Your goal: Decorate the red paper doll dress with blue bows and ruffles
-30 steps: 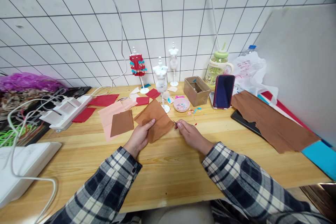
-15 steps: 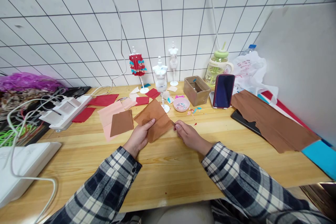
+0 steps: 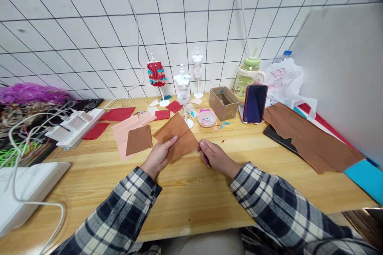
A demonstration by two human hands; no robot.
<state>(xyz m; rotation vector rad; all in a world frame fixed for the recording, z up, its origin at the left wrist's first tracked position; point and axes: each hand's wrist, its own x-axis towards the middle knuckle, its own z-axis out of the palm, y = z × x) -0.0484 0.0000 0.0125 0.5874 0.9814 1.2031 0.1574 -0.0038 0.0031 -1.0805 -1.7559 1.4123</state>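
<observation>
My left hand (image 3: 158,156) grips a brown sheet of crepe paper (image 3: 183,135), thumb on top and fingers underneath. The sheet is held just above the table, creased and slightly tilted. My right hand (image 3: 216,155) is closed, its thumb and forefinger pinched at the sheet's right corner; whether a small tool is also inside the fingers is hidden. A second brown piece (image 3: 139,141) lies left of my left hand on a pink sheet (image 3: 119,135). Just behind the held paper stands a bare white mini dress form (image 3: 183,87).
Behind are a dress form in a red ruffled dress (image 3: 156,73), another bare form (image 3: 198,67), a pink dish of small beads (image 3: 206,124), a cardboard box (image 3: 225,107) and an upright phone (image 3: 255,104). A power strip (image 3: 72,131) lies left; a large brown sheet (image 3: 311,139) lies right.
My right fingers have curled in more tightly at the paper's corner, and a small dark tip seen there earlier is now hidden. The left hand and the paper have hardly moved.
</observation>
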